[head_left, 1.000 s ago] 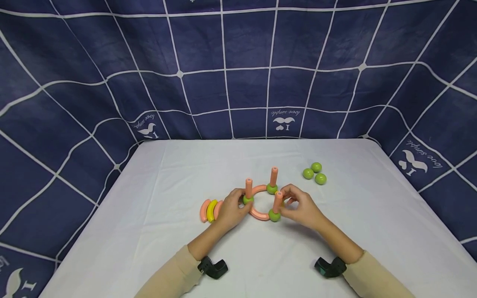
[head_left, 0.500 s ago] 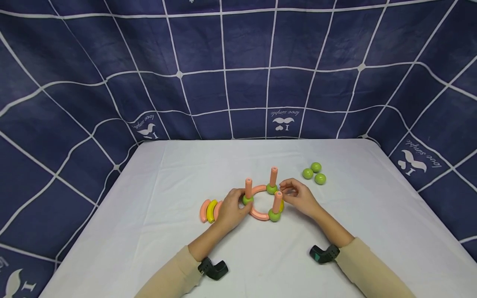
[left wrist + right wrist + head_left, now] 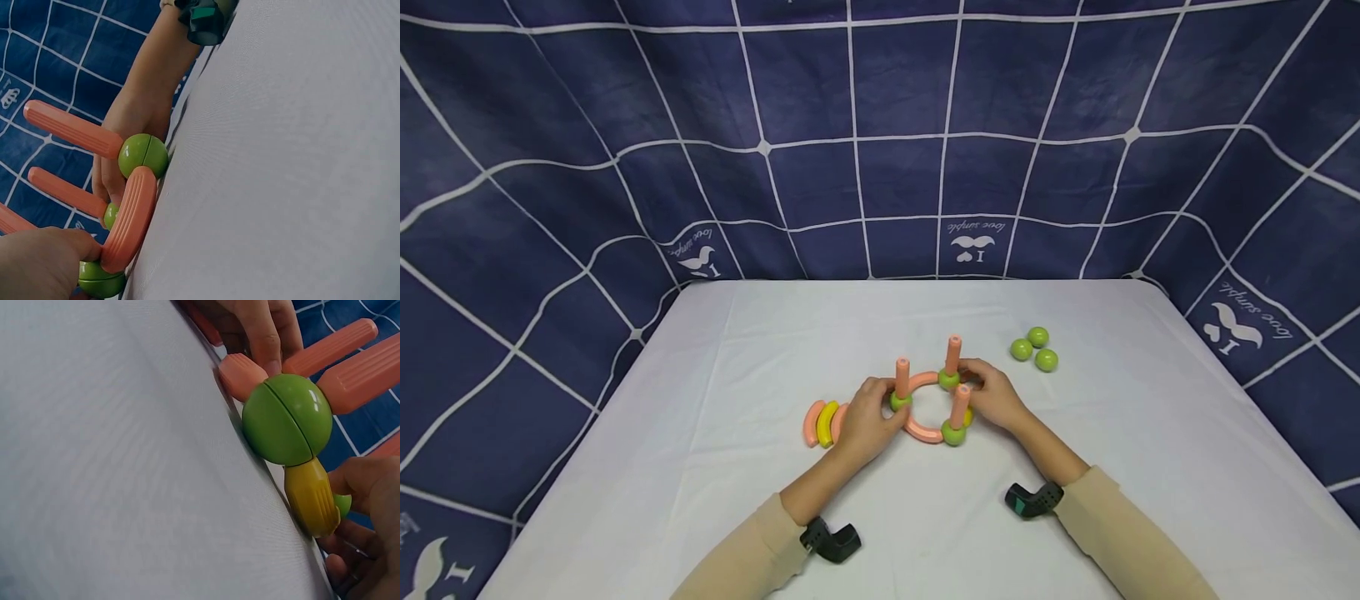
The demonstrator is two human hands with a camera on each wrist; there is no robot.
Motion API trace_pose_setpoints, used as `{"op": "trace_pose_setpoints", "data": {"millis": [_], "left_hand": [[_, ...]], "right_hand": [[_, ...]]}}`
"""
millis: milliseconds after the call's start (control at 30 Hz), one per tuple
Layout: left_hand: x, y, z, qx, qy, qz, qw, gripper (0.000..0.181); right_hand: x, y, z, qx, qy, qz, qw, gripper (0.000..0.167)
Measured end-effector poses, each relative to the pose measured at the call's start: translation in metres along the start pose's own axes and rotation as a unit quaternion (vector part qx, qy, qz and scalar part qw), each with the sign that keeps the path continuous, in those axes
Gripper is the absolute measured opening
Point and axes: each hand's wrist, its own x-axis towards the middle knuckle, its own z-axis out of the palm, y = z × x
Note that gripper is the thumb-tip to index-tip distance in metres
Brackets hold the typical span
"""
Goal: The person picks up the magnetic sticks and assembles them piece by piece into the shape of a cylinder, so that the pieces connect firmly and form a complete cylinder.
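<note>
Head view: showed a toy ring frame [image 3: 922, 432] of curved rods [image 3: 922, 379] and green balls [image 3: 953, 434], topped with three salmon uprights [image 3: 960, 407], mid-counter [image 3: 880, 517]. Gripped the left ball [image 3: 900, 402] in the left hand [image 3: 868, 423], thumb and fingers curled round. Closed the right hand [image 3: 994, 398] in around the far ball [image 3: 949, 380], beside the yellow rod [image 3: 968, 416]. Also showed loose rods [image 3: 824, 424] beside the left hand and three loose balls [image 3: 1047, 360], well apart, beyond the right.

Left wrist view: showed the left thumb [image 3: 81, 242] pressed at a ball-and-rod joint. Judged the ribbed pieces light, stiff, probably hard plastic, not fragile.

Right wrist view: showed the yellow rod touching the near ball [image 3: 287, 419], with right-hand fingers [image 3: 353, 478] curled at the opposite end. Could not tell how firmly. Judged the glossy balls slippery, the joints liable to pop apart; best held low, by ball and rod together, never by an upright.
</note>
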Motion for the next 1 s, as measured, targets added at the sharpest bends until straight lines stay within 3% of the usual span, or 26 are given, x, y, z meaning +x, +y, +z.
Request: {"op": "trace_pose_setpoints", "data": {"millis": [467, 1000], "left_hand": [[0.008, 0.003, 0.000, 0.004, 0.005, -0.042, 0.9991, 0.034], [0.028, 0.008, 0.005, -0.023, -0.036, -0.023, 0.9988, 0.033]], "right_hand": [[-0.005, 0.000, -0.006, -0.014, 0.006, 0.016, 0.9998, 0.033], [-0.017, 0.004, -0.023, -0.026, -0.006, 0.037, 0.9990, 0.029]]}}
